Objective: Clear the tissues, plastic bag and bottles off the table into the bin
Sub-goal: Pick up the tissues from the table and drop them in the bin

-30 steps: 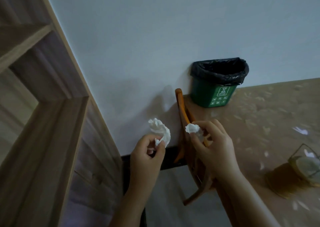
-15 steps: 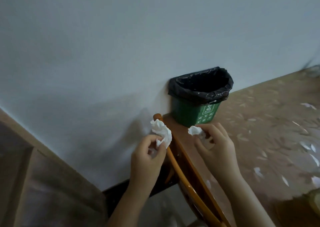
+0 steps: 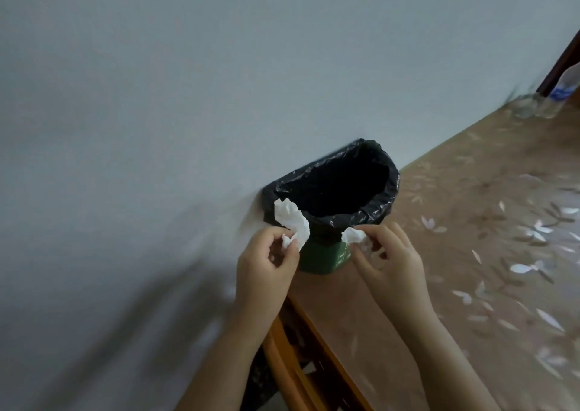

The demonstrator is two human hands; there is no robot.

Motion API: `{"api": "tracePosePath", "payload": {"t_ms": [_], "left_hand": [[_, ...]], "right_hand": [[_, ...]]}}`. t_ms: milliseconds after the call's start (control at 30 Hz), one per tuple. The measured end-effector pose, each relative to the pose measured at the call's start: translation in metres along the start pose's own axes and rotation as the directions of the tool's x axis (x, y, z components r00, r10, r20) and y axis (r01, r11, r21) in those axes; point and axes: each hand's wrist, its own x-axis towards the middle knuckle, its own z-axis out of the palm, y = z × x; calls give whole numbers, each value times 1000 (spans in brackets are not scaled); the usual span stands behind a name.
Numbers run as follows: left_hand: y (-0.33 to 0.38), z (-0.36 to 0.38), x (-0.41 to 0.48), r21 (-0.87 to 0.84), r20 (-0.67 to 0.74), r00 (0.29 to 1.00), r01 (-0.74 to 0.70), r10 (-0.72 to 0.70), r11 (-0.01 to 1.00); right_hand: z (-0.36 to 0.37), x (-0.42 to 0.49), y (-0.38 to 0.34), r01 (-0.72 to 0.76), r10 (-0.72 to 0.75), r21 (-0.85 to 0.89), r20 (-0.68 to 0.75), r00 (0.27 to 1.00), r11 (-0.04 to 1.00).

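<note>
Against the grey wall (image 3: 188, 81), a green bin (image 3: 323, 253) stood on the patterned table (image 3: 470, 253); the left hand (image 3: 266, 269) pinched a crumpled tissue (image 3: 292, 219), the right hand (image 3: 389, 260) pinched a smaller tissue (image 3: 353, 235).

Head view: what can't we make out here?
- Inside of the bin: head view, black liner leaves it dark, contents unknown.
- Print on the bin's green side: partly covered by the right hand and its tissue.
- Bottle and glass items at top right: blurred, cut by the frame edge.
- Left hand: its tissue hides the fingertips.
- Rest of the table: outside the frame.
</note>
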Motion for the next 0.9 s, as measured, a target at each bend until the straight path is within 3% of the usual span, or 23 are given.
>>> {"api": "tracePosePath", "payload": {"t_ms": [567, 900], "left_hand": [[-49, 55, 81, 5, 231, 954, -196, 189, 981], [-69, 49, 79, 124, 215, 922, -354, 323, 927]], "right_hand": [[32, 51, 29, -90, 81, -121, -78, 994, 989], [54, 77, 35, 40, -60, -276, -62, 996, 960]]}}
